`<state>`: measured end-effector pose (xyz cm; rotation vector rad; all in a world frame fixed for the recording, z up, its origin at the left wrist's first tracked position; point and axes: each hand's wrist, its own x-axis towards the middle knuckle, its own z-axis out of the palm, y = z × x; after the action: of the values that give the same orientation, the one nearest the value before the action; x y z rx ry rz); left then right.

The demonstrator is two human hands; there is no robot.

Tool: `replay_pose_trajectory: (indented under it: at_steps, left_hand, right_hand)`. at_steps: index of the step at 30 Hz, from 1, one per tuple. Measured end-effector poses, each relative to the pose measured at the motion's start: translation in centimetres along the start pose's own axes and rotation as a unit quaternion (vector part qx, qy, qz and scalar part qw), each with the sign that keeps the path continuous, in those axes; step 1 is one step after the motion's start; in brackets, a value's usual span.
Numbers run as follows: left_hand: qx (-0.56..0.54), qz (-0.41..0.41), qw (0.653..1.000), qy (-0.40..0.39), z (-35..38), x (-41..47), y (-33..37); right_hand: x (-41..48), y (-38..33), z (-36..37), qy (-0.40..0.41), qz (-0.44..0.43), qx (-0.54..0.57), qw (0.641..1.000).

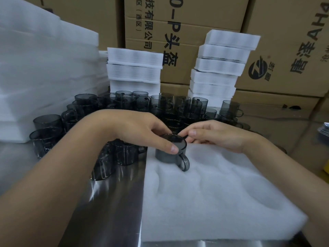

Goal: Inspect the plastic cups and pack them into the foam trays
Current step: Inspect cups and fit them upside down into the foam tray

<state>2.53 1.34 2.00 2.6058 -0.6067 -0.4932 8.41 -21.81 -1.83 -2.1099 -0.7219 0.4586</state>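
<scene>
A smoky grey plastic cup [167,155] with a handle stands in a recess at the far left corner of the white foam tray [222,202]. My left hand [140,129] reaches over it from the left and grips its rim between thumb and fingers. My right hand [213,134] comes from the right, its fingertips touching the cup's far rim. The cup's handle points toward me. Several shallow recesses in the tray hold nothing.
Several more grey cups [160,106] crowd the steel table [110,202] behind and left of the tray. Stacks of packed foam trays [133,68] [219,68] stand behind them, a pile of foam sheets [35,68] at left, cardboard boxes [284,50] at the back.
</scene>
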Motion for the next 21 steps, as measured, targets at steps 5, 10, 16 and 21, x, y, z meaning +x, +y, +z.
replay_pose_trajectory:
  at_steps: [5,10,16,21]
  left_hand:
    - [0.008,-0.016,1.0,-0.021,-0.42,-0.55,-0.39]
    - [0.004,-0.026,1.0,-0.012,-0.28,-0.12,-0.43]
    - [-0.005,-0.025,1.0,-0.001,-0.11,0.16,-0.6]
    - [0.014,-0.036,0.999,0.004,-0.01,0.26,-0.53]
  right_hand:
    - [0.06,-0.59,0.52,-0.049,0.031,-0.106,0.993]
    - [0.01,-0.59,0.46,-0.069,0.04,-0.123,0.989]
    - [0.05,-0.63,0.41,-0.072,0.032,-0.126,0.989]
    - [-0.04,-0.79,0.33,-0.089,0.031,-0.11,0.989]
